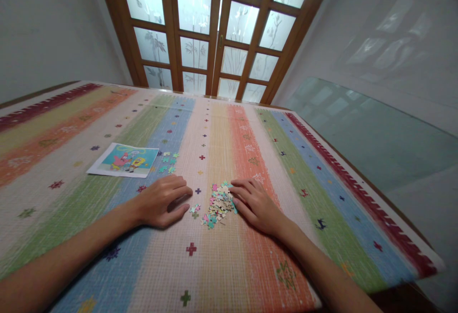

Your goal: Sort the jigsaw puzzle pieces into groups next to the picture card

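A heap of small jigsaw puzzle pieces (221,202) lies on the striped tablecloth between my hands. My right hand (256,204) rests at the heap's right edge, its fingers stretched out and the tips touching the pieces there. On the other side, my left hand (165,201) lies on the cloth with fingers loosely bent and the thumb apart, nothing between them. A small pink and green puzzle piece (195,208) sits just right of its thumb. Beyond my left hand, several teal pieces (168,161) are spread out beside a printed cartoon picture (125,160).
The striped tablecloth (186,270) covers a wide table, its right edge hanging beyond my right arm. Wooden doors with frosted panes (195,10) stand at the far end. Pale walls (393,41) rise on both sides, with a glossy greenish panel (358,127) at right.
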Motion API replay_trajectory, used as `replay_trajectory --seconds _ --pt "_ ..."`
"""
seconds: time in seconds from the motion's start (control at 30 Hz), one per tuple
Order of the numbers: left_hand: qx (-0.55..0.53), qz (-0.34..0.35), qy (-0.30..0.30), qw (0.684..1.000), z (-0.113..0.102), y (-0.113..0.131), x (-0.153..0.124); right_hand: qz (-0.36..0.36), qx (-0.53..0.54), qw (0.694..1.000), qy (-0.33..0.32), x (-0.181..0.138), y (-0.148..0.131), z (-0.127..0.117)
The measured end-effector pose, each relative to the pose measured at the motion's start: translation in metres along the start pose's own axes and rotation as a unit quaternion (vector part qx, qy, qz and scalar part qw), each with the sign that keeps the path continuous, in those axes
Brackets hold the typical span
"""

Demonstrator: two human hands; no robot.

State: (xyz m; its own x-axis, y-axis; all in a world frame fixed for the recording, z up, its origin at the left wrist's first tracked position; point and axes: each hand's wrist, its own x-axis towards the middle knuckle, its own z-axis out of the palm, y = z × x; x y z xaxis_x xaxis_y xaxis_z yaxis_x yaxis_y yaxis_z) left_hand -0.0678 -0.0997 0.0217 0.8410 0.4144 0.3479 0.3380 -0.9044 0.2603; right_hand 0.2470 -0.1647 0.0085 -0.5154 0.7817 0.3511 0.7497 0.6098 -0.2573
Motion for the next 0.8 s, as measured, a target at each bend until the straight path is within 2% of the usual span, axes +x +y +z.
replay_trajectory --seconds 0.27,0.5,0.8 --pt "-0.050 0.008 -0.012 0.999 0.019 0.025 0.004 -0.001 0.008 1.000 0.006 0.000 0.001 0.002" --pt "-0.082 -0.009 -0.027 0.996 0.020 0.027 0.003 -0.012 0.013 1.000 0.013 0.000 0.002 0.001" --pt "-0.073 -0.013 0.013 0.997 0.023 0.049 0.004 -0.014 0.023 0.999 0.021 -0.001 0.005 0.003"
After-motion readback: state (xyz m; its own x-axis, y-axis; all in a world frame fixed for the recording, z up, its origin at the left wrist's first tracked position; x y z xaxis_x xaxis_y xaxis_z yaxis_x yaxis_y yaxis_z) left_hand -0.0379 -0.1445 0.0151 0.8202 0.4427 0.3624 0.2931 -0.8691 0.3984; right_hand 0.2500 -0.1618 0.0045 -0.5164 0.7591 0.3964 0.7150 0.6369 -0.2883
